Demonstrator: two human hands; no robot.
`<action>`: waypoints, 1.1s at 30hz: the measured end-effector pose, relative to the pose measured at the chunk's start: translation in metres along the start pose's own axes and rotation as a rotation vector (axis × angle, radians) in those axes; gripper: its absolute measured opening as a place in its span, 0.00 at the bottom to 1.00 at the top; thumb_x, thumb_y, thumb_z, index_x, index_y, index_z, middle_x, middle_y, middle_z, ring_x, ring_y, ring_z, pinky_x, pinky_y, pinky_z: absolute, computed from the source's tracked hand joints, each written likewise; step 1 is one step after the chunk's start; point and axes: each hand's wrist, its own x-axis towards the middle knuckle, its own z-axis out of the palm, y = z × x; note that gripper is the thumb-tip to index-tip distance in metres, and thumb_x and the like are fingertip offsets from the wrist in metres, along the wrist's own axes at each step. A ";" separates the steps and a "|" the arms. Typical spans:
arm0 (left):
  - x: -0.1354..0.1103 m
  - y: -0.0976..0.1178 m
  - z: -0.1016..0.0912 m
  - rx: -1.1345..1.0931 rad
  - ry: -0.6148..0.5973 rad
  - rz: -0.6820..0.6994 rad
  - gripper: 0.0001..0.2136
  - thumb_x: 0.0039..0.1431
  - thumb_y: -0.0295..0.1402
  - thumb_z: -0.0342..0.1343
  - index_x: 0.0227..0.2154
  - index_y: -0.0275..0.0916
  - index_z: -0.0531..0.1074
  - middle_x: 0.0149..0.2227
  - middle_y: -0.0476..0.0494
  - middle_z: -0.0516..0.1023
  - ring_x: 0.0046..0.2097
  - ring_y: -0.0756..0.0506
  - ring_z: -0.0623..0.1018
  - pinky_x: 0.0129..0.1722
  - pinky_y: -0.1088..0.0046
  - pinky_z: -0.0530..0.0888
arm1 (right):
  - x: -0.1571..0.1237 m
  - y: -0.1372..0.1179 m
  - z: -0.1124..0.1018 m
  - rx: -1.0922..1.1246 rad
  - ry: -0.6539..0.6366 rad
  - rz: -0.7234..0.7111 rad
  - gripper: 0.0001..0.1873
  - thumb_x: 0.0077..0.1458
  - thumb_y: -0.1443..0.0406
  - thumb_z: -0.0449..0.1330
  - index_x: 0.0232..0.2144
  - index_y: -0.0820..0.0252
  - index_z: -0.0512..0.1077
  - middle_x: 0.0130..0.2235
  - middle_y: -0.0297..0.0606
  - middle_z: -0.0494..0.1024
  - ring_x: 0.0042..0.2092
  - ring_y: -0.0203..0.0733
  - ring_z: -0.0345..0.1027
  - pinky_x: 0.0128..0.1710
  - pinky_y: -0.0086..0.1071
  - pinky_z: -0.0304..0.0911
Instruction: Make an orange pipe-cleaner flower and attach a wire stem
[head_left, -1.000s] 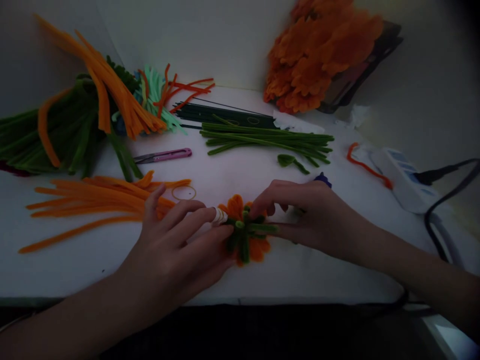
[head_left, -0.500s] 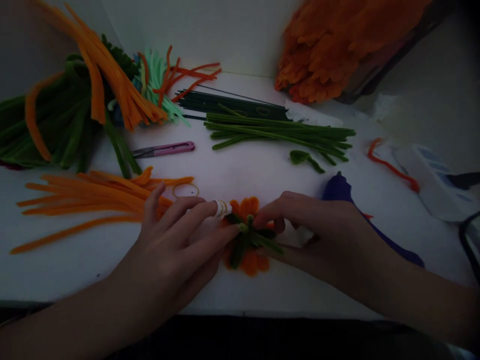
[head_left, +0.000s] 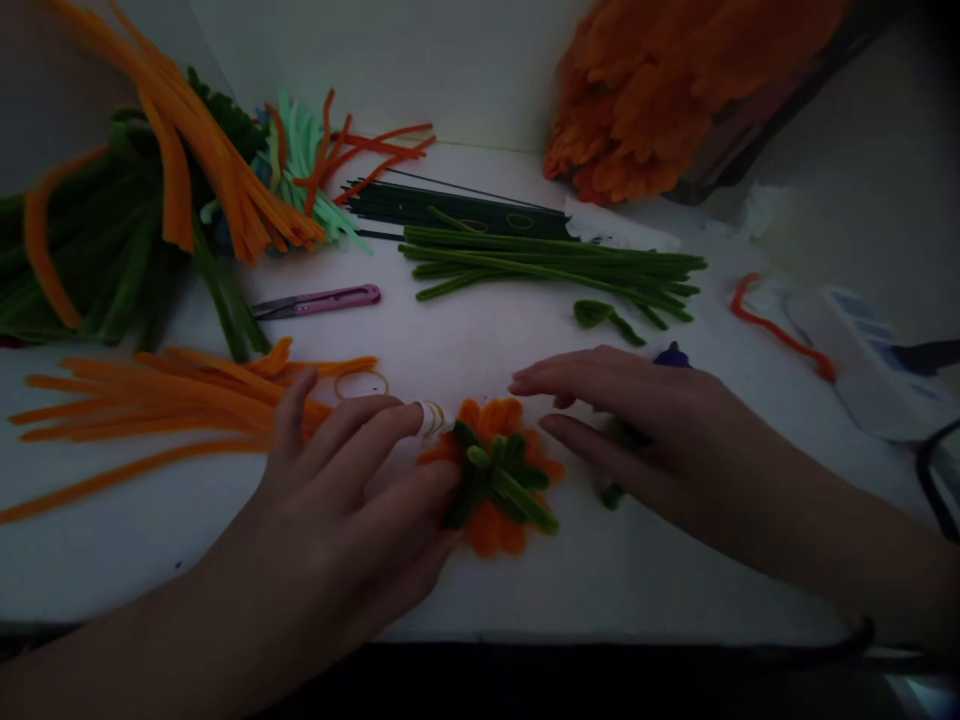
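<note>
An orange pipe-cleaner flower lies on the white table with green pipe-cleaner pieces across its middle, a short green end standing up. My left hand closes its thumb and finger on the flower's left side; a white wrap with a yellowish band circles one fingertip. Just right of the flower, my right hand hovers with thumb and forefinger apart, not touching it. A green fuzzy piece shows partly under the right palm; whether the curled fingers touch it I cannot tell.
Orange pipe cleaners lie at left near purple-handled snips. Behind are green pipe cleaners, dark stems and a green leaf-shaped loop. A blue tool's tip peeks past my right hand. Orange flowers fill the back right.
My right hand has let go of the flower and drawn back to the right, its thumb and forefinger parting. My left hand stays at the flower. The view has shifted slightly.
</note>
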 end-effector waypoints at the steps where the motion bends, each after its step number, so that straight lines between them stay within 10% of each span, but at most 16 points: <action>1: 0.000 -0.001 0.000 -0.004 -0.007 -0.008 0.07 0.62 0.32 0.50 0.41 0.44 0.70 0.48 0.43 0.70 0.52 0.40 0.70 0.64 0.42 0.49 | 0.001 -0.001 0.001 0.017 -0.029 0.023 0.10 0.63 0.66 0.53 0.45 0.58 0.71 0.44 0.38 0.77 0.44 0.39 0.72 0.43 0.31 0.68; 8: 0.002 -0.008 -0.007 0.083 0.040 0.004 0.09 0.62 0.28 0.51 0.41 0.45 0.72 0.48 0.41 0.71 0.51 0.37 0.72 0.59 0.34 0.53 | -0.015 -0.017 0.003 0.032 -0.057 0.114 0.04 0.60 0.67 0.56 0.35 0.56 0.71 0.29 0.30 0.76 0.27 0.32 0.68 0.29 0.26 0.65; 15: -0.004 0.001 -0.004 0.013 0.067 -0.050 0.08 0.63 0.39 0.50 0.39 0.45 0.72 0.47 0.45 0.73 0.52 0.39 0.72 0.63 0.40 0.51 | -0.035 -0.032 0.003 -0.177 0.015 -0.119 0.08 0.63 0.70 0.51 0.43 0.56 0.67 0.43 0.36 0.75 0.41 0.39 0.67 0.40 0.34 0.61; 33: 0.005 0.018 0.006 0.109 0.098 0.000 0.08 0.60 0.37 0.55 0.36 0.39 0.74 0.44 0.45 0.78 0.47 0.39 0.77 0.65 0.36 0.47 | -0.017 -0.034 0.004 -0.318 -0.023 -0.366 0.24 0.65 0.73 0.40 0.30 0.61 0.75 0.32 0.40 0.79 0.34 0.41 0.70 0.34 0.37 0.64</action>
